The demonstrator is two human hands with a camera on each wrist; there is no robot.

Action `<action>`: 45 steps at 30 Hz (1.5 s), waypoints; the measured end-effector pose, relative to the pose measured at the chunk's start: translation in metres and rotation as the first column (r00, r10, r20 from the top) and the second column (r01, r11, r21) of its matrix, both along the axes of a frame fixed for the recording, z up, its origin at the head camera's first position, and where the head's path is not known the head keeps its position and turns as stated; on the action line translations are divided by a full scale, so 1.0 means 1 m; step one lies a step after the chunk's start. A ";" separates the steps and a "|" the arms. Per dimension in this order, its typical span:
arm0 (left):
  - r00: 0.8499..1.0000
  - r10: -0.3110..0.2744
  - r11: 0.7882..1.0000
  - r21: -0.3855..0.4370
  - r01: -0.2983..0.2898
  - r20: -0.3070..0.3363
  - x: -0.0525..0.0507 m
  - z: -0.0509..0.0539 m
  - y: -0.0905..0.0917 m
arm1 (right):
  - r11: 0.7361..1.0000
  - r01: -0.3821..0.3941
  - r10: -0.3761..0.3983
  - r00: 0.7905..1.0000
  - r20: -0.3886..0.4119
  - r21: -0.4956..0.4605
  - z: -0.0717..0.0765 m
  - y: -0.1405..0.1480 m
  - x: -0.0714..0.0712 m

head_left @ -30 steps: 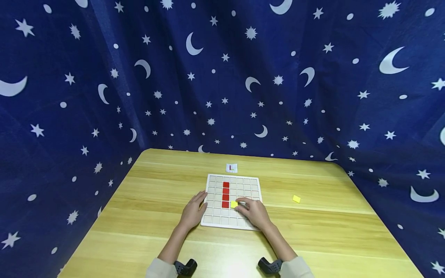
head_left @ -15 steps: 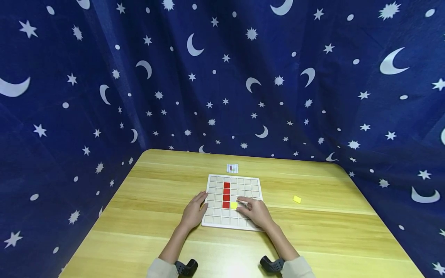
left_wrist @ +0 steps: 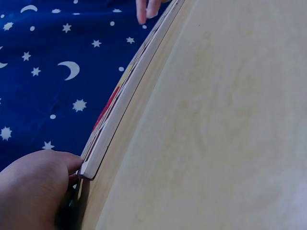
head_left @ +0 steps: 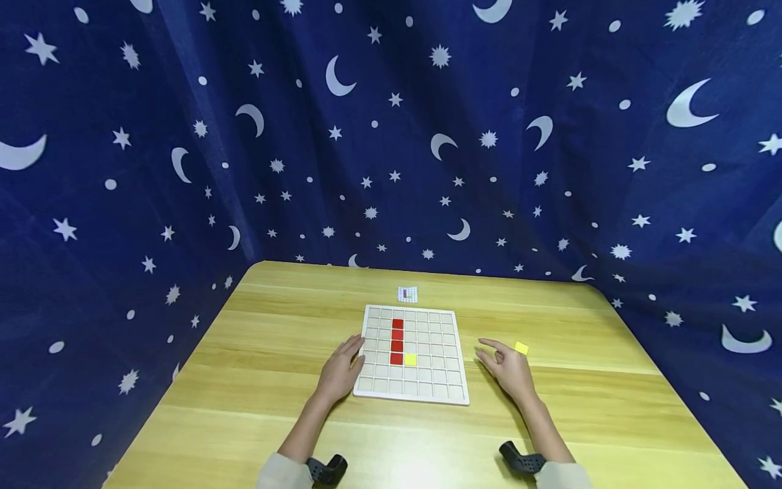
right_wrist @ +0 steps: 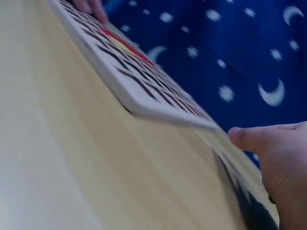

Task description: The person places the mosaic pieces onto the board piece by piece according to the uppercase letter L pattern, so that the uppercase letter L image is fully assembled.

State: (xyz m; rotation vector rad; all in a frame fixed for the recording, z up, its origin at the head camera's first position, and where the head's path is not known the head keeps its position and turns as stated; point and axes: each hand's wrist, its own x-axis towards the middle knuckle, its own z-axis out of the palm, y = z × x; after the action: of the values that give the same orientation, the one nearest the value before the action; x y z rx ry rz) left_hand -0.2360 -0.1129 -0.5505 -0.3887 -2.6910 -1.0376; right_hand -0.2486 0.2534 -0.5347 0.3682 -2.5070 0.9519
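A white grid board lies flat on the table, with a column of several red square tiles set in its cells. Right of the lowest red one sits a yellow tile in its own cell. My left hand rests against the board's left edge, fingers extended, thumb touching the rim in the left wrist view. Off the board's right side, my right hand hovers with thumb and fingers apart, holding nothing. Just beyond its knuckles a loose yellow tile lies on the wood, partly hidden by the hand.
Behind the board lies a small printed grid card. The wooden table ends at a dark blue curtain with moons and stars. A black wrist device sits on each forearm.
My right hand has let go of the yellow tile in the board's cell and moved right, off the board, to beside the loose yellow tile. The left hand stays put.
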 end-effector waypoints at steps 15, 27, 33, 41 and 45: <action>1.000 -0.001 1.000 -0.002 0.001 -0.006 0.002 0.003 0.000 | 0.963 0.221 -0.235 0.969 0.080 0.154 -0.003 0.070 -0.001; 1.000 -0.002 1.000 0.006 0.002 0.008 0.001 0.001 0.000 | 0.947 0.301 -0.314 0.941 0.123 0.114 -0.001 0.075 -0.002; 1.000 0.000 1.000 0.009 0.000 0.007 0.001 0.000 0.000 | 0.943 0.309 -0.324 0.936 0.137 0.122 0.001 0.079 0.000; 1.000 -0.003 1.000 0.005 0.003 -0.002 0.000 0.000 0.000 | 0.943 0.289 -0.314 0.936 0.158 0.161 0.000 0.087 -0.003; 1.000 -0.003 1.000 0.003 0.003 0.001 0.000 0.000 0.000 | 0.942 0.297 -0.321 0.932 0.168 0.153 -0.001 0.087 -0.003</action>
State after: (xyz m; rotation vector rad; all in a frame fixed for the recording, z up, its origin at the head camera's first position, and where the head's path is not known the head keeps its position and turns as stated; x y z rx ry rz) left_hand -0.2357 -0.1129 -0.5503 -0.3918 -2.6903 -1.0421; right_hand -0.2520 0.3401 -0.5358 -0.0899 -2.6987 0.7352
